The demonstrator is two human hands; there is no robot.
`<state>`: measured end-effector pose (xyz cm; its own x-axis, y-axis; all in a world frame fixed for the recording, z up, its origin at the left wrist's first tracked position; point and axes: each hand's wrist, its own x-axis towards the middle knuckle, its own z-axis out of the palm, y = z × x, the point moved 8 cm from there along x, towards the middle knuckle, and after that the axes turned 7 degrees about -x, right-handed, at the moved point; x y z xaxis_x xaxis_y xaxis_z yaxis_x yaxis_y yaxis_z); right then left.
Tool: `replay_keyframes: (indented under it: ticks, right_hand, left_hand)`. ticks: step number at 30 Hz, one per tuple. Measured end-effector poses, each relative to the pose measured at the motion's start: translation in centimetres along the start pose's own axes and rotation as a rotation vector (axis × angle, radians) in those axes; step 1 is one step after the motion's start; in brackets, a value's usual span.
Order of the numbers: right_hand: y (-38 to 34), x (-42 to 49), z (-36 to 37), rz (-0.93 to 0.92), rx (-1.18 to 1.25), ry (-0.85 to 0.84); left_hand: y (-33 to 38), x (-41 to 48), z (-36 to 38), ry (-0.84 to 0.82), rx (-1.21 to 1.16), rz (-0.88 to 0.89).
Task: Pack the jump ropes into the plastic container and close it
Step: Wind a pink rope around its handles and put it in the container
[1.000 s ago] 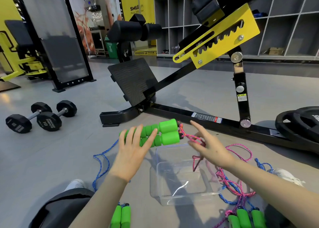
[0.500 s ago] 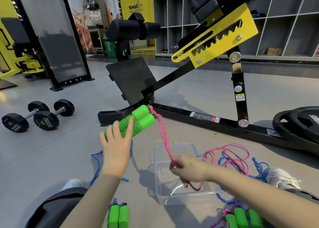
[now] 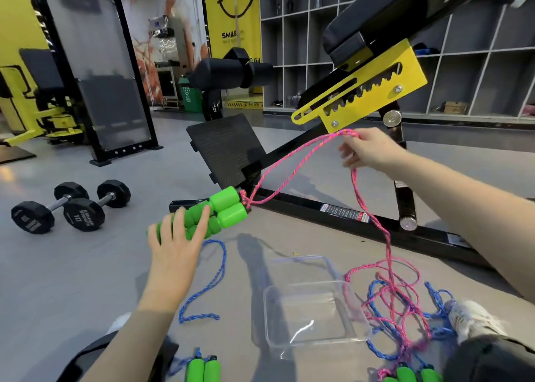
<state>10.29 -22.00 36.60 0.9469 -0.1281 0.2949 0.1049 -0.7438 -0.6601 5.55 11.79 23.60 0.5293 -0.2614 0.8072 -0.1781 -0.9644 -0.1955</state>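
Observation:
My left hand (image 3: pixel 176 242) grips the two green foam handles (image 3: pixel 223 211) of a pink jump rope, held above the floor. Its pink cord (image 3: pixel 292 164) runs up and right to my right hand (image 3: pixel 367 150), which pinches it at chest height. From there the cord drops into a tangle of pink and blue rope (image 3: pixel 396 297) on the floor. An open clear plastic container (image 3: pixel 315 332) sits on the floor below, with nothing in it. A clear lid (image 3: pixel 301 266) lies just behind it. More green handles lie at the bottom left (image 3: pixel 202 370) and bottom right (image 3: pixel 411 376).
A blue rope (image 3: pixel 208 289) curls on the floor left of the container. A black and yellow gym bench frame (image 3: pixel 359 222) crosses behind. Two dumbbells (image 3: pixel 72 205) lie at the left. My knees and a white shoe (image 3: pixel 472 321) border the bottom edge.
My right hand has risen from over the container to chest height, drawing the pink cord up and out. My left hand with the handles has shifted slightly right.

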Motion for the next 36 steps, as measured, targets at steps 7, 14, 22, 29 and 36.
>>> replay_keyframes:
  ticks: [7,14,22,29,36]
  right_hand:
    - [-14.2,0.6,-8.1,-0.439,-0.102,0.431]
    - [-19.7,-1.7,-12.6,-0.72,-0.236,0.686]
    - [-8.3,0.6,-3.5,-0.254,-0.405,0.246]
    - [6.9,-6.7,13.0,0.153,-0.674,-0.729]
    - [4.4,-3.2,9.3,0.13,0.052,-0.149]
  left_hand:
    - [1.3,2.8,-2.9,0.211,-0.064,-0.015]
    - [0.4,4.0,-5.0,0.31,-0.087,-0.082]
    - [1.1,3.6,-5.4,0.365,-0.1,0.005]
    - [3.0,2.8,-4.3,0.322,-0.067,0.101]
    - [3.5,2.4,-2.4,0.231,-0.035,0.151]
